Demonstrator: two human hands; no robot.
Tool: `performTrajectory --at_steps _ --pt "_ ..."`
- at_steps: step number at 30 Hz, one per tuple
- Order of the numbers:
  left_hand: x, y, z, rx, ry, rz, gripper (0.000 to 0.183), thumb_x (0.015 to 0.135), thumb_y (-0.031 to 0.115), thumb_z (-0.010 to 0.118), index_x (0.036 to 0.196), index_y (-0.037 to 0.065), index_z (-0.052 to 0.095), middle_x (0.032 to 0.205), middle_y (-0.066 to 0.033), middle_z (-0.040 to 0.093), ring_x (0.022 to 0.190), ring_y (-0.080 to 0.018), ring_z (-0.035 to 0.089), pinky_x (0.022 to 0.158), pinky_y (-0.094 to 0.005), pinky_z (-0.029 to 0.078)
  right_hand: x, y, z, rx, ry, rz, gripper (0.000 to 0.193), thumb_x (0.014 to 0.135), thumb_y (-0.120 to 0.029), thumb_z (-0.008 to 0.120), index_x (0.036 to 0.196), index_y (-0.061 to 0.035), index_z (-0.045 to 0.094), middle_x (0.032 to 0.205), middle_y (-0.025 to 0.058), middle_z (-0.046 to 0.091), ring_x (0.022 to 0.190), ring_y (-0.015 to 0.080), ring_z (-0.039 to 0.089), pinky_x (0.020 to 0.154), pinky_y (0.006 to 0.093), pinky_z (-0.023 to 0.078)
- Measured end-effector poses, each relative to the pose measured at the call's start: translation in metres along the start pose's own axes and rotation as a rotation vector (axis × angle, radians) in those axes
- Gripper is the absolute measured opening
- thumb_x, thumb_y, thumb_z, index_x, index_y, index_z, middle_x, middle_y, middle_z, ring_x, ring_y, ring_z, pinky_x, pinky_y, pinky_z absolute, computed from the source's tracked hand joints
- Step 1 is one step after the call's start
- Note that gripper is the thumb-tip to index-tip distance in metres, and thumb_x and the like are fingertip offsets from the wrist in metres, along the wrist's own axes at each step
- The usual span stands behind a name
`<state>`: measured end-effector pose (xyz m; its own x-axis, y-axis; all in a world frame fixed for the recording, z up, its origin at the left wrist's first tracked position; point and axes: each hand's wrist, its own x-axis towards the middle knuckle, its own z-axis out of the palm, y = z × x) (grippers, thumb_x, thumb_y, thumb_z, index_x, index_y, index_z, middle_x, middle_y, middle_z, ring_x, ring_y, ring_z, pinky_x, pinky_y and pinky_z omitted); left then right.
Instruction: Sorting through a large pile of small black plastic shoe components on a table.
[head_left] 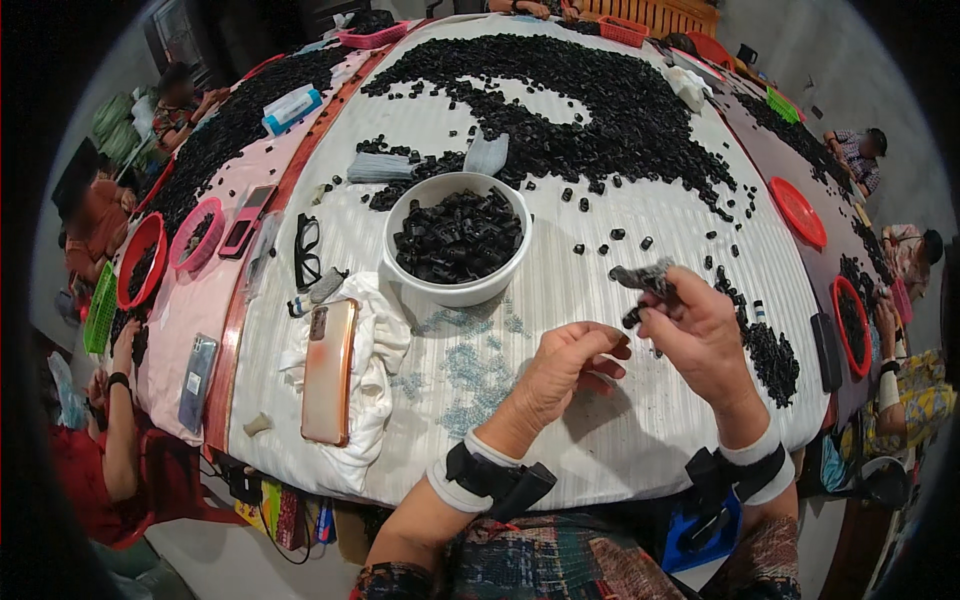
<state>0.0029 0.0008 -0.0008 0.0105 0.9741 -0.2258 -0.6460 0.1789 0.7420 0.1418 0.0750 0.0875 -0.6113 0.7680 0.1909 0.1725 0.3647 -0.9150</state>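
Observation:
My right hand (700,340) is raised over the table, its thumb and fingers bent together. At its fingertips is a dark grey, fuzzy-looking piece (640,275); whether it is held or worn on a finger is unclear. A small black plastic part (632,317) shows just beside the right thumb. Close on the left, my left hand (575,370) is closed, thumb against curled fingers; what they pinch, if anything, is hidden. Left of both hands stands a white bowl (470,292) heaped with black plastic parts (455,238). Tiny clear bits (470,375) lie scattered before it.
A large pile of black parts (640,130) covers the far tabletop; a smaller heap (770,365) lies right. A phone (330,370) rests on white cloth (378,375), near eyeglasses (307,252). Grey bundles (380,167) lie behind the bowl. People and red baskets (797,212) line both sides.

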Motion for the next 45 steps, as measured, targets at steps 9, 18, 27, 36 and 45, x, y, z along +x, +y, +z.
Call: performTrajectory --at_steps 9,18,27,36,45 --pt "0.0 -0.005 -0.003 -0.059 -0.033 -0.01 0.026 0.088 0.024 0.061 0.097 0.0 0.063 0.089 -0.0105 0.065 0.073 -0.0176 0.065 0.056 -0.0278 0.055 0.077 -0.031 0.059 0.184 -0.05 -0.263 0.012 0.087 -0.004 0.056 0.095 0.0031 0.049 0.094 0.0126 0.063 0.088 0.0131 0.064 0.069 0.0237 0.053" --pt "0.001 0.011 -0.004 -0.062 0.354 0.278 0.019 0.089 0.022 0.058 0.086 0.004 0.06 0.079 -0.0064 0.06 0.065 -0.0127 0.059 0.054 -0.0284 0.049 0.032 0.012 0.004 -0.141 0.039 -0.233 0.013 0.085 -0.004 0.058 0.095 0.0041 0.054 0.091 0.0112 0.064 0.087 0.0129 0.063 0.066 0.0251 0.054" --pt "0.002 0.01 -0.004 -0.121 0.414 0.412 0.022 0.089 0.025 0.06 0.082 0.005 0.057 0.074 -0.0047 0.056 0.061 -0.0117 0.053 0.05 -0.0267 0.046 -0.023 0.054 -0.012 -0.452 -0.077 -0.166 0.007 0.081 0.004 0.054 0.087 0.0034 0.052 0.077 0.0139 0.058 0.068 0.0229 0.061 0.061 0.0323 0.05" --pt "0.002 0.008 -0.004 -0.071 0.392 0.392 0.023 0.089 0.026 0.06 0.08 0.005 0.056 0.074 -0.0046 0.055 0.061 -0.012 0.053 0.05 -0.0283 0.046 -0.033 0.064 0.001 -0.487 -0.151 -0.296 0.014 0.077 0.005 0.058 0.09 0.0001 0.053 0.076 0.0126 0.056 0.071 0.0283 0.056 0.064 0.0378 0.047" --pt "0.002 0.008 -0.002 -0.076 0.374 0.351 0.023 0.089 0.025 0.06 0.08 0.005 0.055 0.074 -0.0051 0.055 0.06 -0.0117 0.053 0.049 -0.0271 0.045 -0.032 0.077 0.009 -0.827 -0.202 -0.457 0.026 0.072 0.002 0.06 0.097 -0.0055 0.056 0.081 0.0075 0.054 0.078 0.0249 0.056 0.065 0.0348 0.05"
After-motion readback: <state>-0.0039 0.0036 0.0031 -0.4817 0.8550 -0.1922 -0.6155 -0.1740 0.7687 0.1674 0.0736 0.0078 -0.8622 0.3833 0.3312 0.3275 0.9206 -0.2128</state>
